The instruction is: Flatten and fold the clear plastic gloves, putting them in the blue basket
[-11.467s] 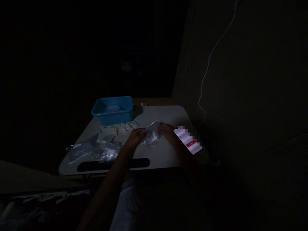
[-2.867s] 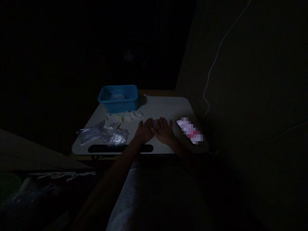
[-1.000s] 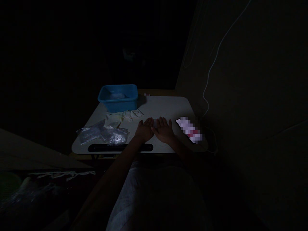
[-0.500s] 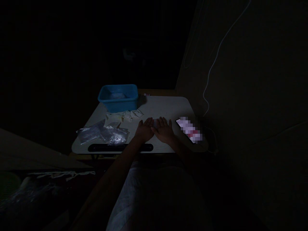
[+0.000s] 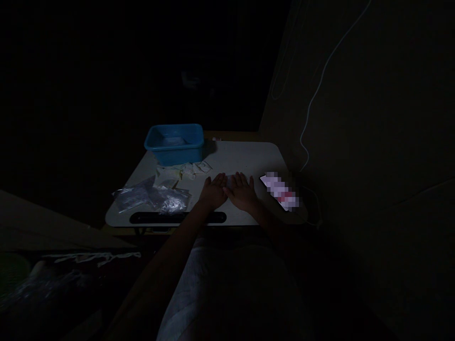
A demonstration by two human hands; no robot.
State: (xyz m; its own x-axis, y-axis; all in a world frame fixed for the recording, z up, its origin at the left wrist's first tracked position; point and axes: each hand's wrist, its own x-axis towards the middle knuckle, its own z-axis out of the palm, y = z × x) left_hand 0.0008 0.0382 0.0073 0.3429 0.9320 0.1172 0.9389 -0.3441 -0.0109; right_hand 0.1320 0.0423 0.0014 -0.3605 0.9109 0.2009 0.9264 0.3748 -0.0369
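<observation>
My left hand (image 5: 214, 192) and my right hand (image 5: 242, 191) lie side by side on a small white table (image 5: 241, 156), palms down, fingers stretched forward. Between and just beyond the fingers shows a pale, thin, see-through piece (image 5: 232, 180), perhaps plastic; the hands cover most of it and its kind is hard to make out in the dim light. To the left of my left hand lie crinkled clear plastic bags (image 5: 170, 201). A lit phone (image 5: 279, 192) with a blurred screen rests to the right of my right hand.
A blue plastic basin (image 5: 177, 154) with something pale inside stands at the table's back left. Crumpled whitish scraps (image 5: 194, 169) lie before it. A dark slot (image 5: 149, 218) runs along the near edge. A white cable (image 5: 322, 78) hangs at the right wall.
</observation>
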